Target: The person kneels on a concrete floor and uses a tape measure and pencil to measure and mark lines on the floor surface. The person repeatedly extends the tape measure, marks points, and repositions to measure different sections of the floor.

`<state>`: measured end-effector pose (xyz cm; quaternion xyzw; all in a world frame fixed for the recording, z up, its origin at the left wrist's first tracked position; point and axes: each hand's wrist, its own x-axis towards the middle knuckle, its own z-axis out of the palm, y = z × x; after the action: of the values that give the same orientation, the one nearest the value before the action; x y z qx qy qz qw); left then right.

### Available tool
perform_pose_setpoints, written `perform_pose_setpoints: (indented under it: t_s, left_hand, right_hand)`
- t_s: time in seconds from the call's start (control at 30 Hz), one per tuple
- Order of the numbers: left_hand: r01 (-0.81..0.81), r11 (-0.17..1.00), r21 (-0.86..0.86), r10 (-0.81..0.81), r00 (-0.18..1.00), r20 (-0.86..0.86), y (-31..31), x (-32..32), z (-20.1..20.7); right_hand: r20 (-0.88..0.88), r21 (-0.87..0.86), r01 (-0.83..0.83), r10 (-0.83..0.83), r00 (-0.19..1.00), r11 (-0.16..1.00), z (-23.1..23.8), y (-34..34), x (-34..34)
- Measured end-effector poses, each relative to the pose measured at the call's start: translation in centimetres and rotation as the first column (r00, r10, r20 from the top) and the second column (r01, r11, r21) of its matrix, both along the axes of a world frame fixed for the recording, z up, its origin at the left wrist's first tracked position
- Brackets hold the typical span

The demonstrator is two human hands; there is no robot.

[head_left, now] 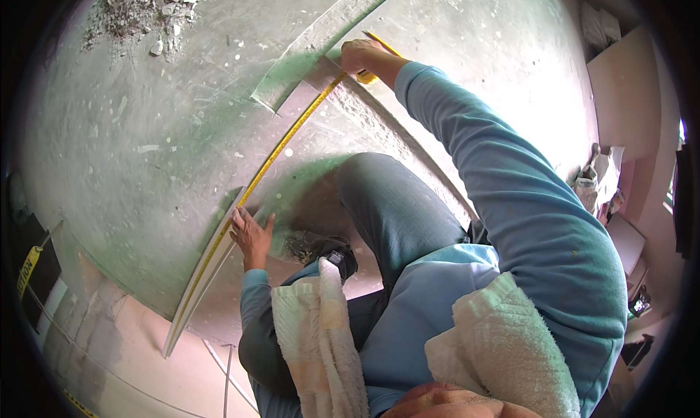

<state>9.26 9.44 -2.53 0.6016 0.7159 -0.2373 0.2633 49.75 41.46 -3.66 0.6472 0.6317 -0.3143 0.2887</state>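
Note:
A yellow tape measure blade point(286, 142) runs diagonally across the floor and along a long, narrow pale strip point(191, 303) at the lower left. My left hand point(252, 239) rests its fingers on the blade and the strip's edge near the strip's upper end, thumb spread apart. Farther off, my right hand point(362, 57) is closed around the tape measure's case, partly showing as a yellow piece point(367, 76) below the fingers. A thin yellow and dark pencil-like stick point(383, 44) juts out past that hand. My fingers hide its lower end.
Rubble point(149, 13) lies on the far left floor. A shallow groove point(408, 137) and a rough band point(306, 53) cross the concrete. Bags point(599, 176) stand by the right wall. Yellow caution tape point(29, 268) hangs at the left. My bent knee point(372, 181) is close to the blade.

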Motion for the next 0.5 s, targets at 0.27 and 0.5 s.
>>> perform_pose_setpoints:
  t_s: [0.27,0.5]
  left_hand:
    - [0.011,1.000,0.002,-0.011,1.000,-0.015,0.12,0.11,0.08]
    - [0.032,0.999,-0.014,-0.032,0.999,-0.029,0.06,0.04,0.11]
  right_hand:
    - [0.012,-0.021,-0.003,0.004,1.000,1.000,0.84,-0.03,-0.22]
    - [0.020,-0.015,-0.014,0.014,1.000,1.000,0.56,0.05,-0.26]
